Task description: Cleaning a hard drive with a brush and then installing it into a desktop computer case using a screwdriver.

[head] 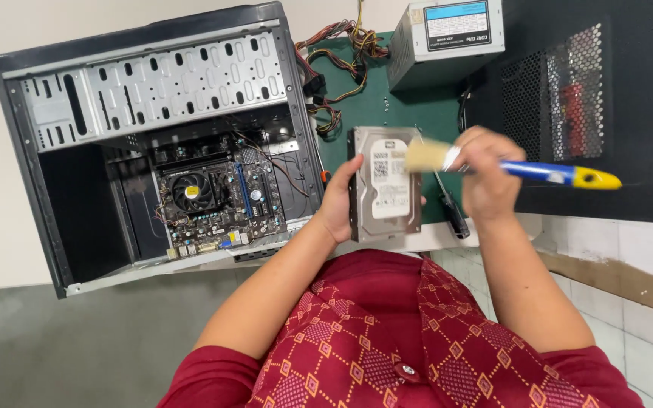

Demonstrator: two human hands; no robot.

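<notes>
Item 1: my left hand (pixel 339 202), nearest me, is clasping the hard drive (pixel 385 183) by its edge at nine o'clock, holding it face up over the near rim of the green mat (pixel 357 91).

Item 2: my right hand (pixel 487 175), at three o'clock of the drive, is gripping a paintbrush (pixel 508 168) with a blue and yellow handle; its pale bristles are resting on the drive's corner at one o'clock.

Item 3: a screwdriver (pixel 451 211) is lying on the mat beneath that hand.

Item 4: the open computer case (pixel 153 143) is lying at nine o'clock, motherboard showing.

Item 5: farthest, at twelve o'clock, a grey power supply (pixel 447 38) is trailing coloured cables (pixel 338 68).
</notes>
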